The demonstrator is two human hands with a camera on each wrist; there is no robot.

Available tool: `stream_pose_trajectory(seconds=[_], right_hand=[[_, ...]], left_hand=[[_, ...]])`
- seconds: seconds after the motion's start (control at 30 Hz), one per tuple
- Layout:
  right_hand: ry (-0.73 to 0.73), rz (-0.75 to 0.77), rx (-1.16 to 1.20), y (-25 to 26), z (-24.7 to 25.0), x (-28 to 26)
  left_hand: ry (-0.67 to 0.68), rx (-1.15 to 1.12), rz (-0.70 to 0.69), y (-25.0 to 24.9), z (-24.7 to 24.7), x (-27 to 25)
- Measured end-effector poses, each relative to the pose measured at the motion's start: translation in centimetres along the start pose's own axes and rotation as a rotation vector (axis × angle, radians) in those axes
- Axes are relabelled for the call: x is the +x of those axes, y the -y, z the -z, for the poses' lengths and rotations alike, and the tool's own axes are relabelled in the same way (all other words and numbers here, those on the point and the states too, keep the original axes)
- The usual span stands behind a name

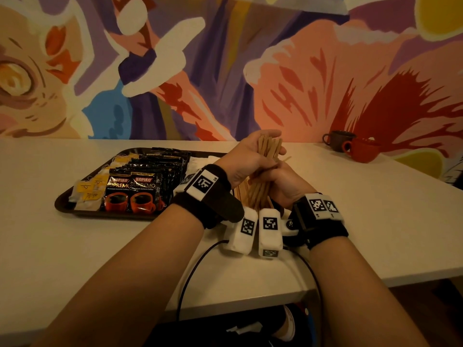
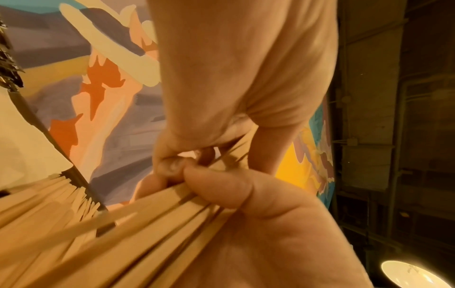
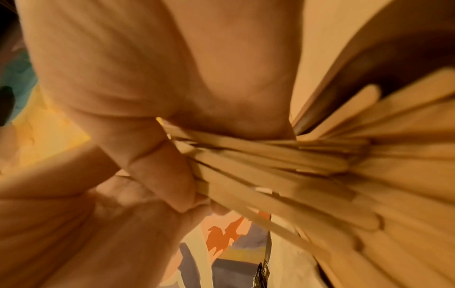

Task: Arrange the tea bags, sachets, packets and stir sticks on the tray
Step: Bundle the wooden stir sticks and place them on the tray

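**Stir Sticks Held in Both Hands**

While the dark tray (image 1: 65,205) on the white table (image 1: 100,246) carries coffee packets (image 1: 132,194) and tea bags (image 1: 86,194), the wooden stir sticks (image 1: 263,176) stand as one bundle just beside its right end. The left hand (image 1: 246,156) wraps curled fingers round the upper part; the right hand (image 1: 285,184) grips the middle. Two mugs (image 1: 350,146) stand well apart.

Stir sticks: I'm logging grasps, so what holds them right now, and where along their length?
Both hands grip one bundle of wooden stir sticks: the left hand around its upper part, the right hand around its middle.
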State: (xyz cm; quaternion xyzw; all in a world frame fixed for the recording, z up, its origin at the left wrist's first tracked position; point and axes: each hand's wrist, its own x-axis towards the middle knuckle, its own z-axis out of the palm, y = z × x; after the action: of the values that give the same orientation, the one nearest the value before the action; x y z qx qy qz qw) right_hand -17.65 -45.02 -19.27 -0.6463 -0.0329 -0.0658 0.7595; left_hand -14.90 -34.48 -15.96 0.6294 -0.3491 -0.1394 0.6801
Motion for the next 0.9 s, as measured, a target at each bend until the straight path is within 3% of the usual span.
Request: stream_pose_trajectory(seconds=[0.43,0.7,0.9], right_hand=[[-0.011,-0.023,0.016,0.0,0.3,-0.2],[-0.022,-0.018,0.009,0.1,0.3,-0.3],[-0.011,0.041,0.182,0.4,0.4,-0.2]], left_hand=[[0.01,0.066,-0.11,-0.2,-0.1,-0.4],[0.0,0.162,-0.072,-0.7,0.2,-0.6],[-0.207,-0.145,0.144,-1.0,2.6,-1.7]])
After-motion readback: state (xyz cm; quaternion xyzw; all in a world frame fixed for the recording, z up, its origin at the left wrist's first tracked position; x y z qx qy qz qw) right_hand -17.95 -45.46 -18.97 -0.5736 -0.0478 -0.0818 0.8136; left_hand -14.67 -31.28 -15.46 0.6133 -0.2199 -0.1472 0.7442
